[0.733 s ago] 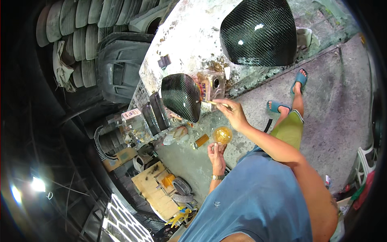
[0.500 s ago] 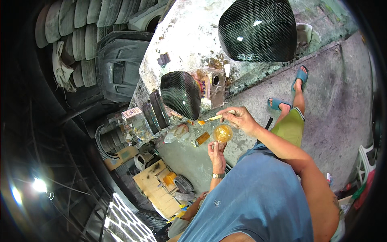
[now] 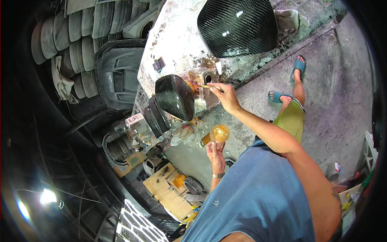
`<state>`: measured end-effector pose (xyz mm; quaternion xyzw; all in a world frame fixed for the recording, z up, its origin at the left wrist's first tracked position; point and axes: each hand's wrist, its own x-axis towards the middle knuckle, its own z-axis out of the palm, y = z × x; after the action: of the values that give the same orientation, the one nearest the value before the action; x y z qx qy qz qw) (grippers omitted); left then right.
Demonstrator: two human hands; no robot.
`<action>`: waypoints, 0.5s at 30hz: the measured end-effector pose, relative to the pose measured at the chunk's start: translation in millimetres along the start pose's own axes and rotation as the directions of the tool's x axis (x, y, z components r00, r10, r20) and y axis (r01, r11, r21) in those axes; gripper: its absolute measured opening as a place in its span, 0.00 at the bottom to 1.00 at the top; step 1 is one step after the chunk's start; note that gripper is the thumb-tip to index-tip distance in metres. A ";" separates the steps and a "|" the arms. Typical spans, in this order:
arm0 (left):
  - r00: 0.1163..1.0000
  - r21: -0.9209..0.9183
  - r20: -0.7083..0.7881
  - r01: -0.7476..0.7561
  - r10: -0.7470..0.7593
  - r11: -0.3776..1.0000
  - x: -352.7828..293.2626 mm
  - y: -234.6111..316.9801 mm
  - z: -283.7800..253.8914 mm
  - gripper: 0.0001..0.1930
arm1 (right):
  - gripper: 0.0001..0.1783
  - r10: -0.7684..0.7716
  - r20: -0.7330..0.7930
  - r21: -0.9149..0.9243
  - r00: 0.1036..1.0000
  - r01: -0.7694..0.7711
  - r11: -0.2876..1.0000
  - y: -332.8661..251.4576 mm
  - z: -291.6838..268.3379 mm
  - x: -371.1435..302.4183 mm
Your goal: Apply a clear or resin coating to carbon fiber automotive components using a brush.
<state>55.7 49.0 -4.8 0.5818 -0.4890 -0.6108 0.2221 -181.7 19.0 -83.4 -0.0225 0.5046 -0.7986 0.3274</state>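
Note:
In my left hand (image 3: 216,157), a clear cup (image 3: 220,133) of amber liquid is held up by the fingers. My right hand (image 3: 226,98) pinches the pale handle of a small brush (image 3: 213,86). The brush points left to the right edge of a glossy black carbon-fibre shell (image 3: 174,97); whether its tip touches the shell cannot be made out. Behind that shell, a box with a dark round opening (image 3: 208,78) is partly hidden.
A larger carbon-fibre shell (image 3: 238,28) rests on the stained white table (image 3: 177,44). Dark narrow parts (image 3: 158,116) stand left of the small shell. Below are a plastic bag (image 3: 182,135) and a cardboard sheet (image 3: 169,191). Another person's sandalled foot (image 3: 298,66) is at right.
My right hand has moved up with the brush, away from the cup and to the shell's right edge. The left hand still holds the cup. The view has shifted slightly.

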 end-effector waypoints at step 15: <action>0.999 -0.023 0.052 -0.011 0.013 1.000 9.6 -5.7 -1.4 0.11 | 0.13 0.111 0.199 0.215 0.974 -0.154 0.964 -33.1 1.5 -86.1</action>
<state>56.5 42.9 -14.2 0.5601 -0.4911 -0.6300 0.2195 -130.1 73.9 -30.2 -0.0247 0.3767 -0.8221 0.4261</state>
